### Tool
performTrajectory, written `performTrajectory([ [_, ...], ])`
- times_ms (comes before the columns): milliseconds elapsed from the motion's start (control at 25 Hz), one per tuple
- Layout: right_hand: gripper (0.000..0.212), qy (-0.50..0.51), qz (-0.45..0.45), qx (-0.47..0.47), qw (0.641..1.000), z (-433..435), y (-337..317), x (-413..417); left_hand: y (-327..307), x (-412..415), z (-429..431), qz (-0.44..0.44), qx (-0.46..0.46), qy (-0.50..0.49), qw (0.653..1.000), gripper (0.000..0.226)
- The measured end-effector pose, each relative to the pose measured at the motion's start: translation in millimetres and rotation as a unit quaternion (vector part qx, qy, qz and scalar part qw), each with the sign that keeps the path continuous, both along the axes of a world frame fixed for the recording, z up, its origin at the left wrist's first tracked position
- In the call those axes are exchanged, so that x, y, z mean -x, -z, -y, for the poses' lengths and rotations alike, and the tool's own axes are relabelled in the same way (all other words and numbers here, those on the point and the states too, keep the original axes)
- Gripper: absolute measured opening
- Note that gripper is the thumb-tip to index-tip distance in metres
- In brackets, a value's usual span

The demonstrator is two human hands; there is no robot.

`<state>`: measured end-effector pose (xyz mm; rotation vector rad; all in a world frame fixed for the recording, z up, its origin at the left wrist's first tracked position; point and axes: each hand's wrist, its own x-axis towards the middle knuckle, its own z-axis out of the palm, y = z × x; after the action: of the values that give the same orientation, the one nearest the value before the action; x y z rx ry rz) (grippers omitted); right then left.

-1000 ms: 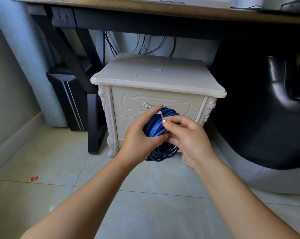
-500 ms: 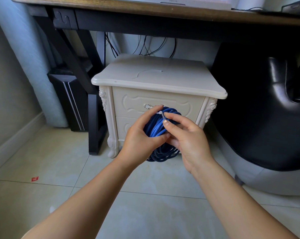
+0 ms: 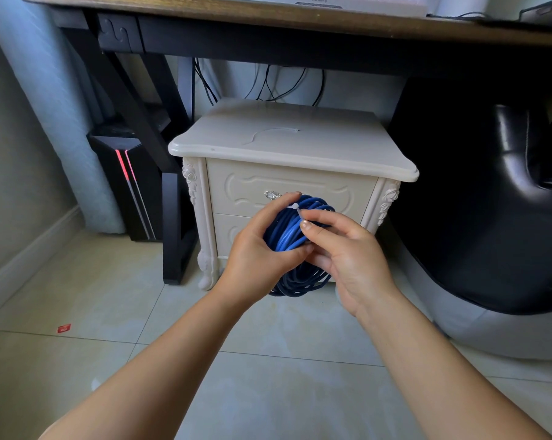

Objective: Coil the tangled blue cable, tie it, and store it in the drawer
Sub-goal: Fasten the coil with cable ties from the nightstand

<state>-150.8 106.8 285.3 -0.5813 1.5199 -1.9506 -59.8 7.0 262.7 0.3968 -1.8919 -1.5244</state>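
- Desk (image 3: pixel 268 23), wood top, dark frame: far, spans the view.
- Black chair (image 3: pixel 490 201): right.
- Cream nightstand (image 3: pixel 300 147), 2 drawers, both closed: centre, under desk.
- PC tower (image 3: pixel 125 179) w/ red light strip: left of nightstand.
- Blue cable (image 3: pixel 287 230): coiled, held off floor, near side of top drawer (image 3: pixel 243 188).
- L hand (image 3: pixel 259 255): fingers curled round coil's left side.
- R hand (image 3: pixel 351 258): thumb + forefinger clamped on white tie (image 3: pixel 295 208) at coil top.
- 2nd tie (image 3: pixel 268 133): loose on nightstand top.

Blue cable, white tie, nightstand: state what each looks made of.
Blue cable: flexible plastic or rubber jacket, slight sheen, bent into loops. White tie: thin pale strip, probably nylon. Nightstand: likely wood under smooth cream paint; satin top, carved trim.
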Motion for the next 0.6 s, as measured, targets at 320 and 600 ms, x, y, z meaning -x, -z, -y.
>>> performTrajectory([
  [320,0.017,-0.003,0.013,-0.002,1.000,-1,-2,1,4,2,2,-0.005,0.020,0.003,1.000,0.064],
  [600,0.011,0.019,0.021,0.004,1.000,1,0,-2,10,4,3,0.000,0.046,-0.004,0.999,0.051],
])
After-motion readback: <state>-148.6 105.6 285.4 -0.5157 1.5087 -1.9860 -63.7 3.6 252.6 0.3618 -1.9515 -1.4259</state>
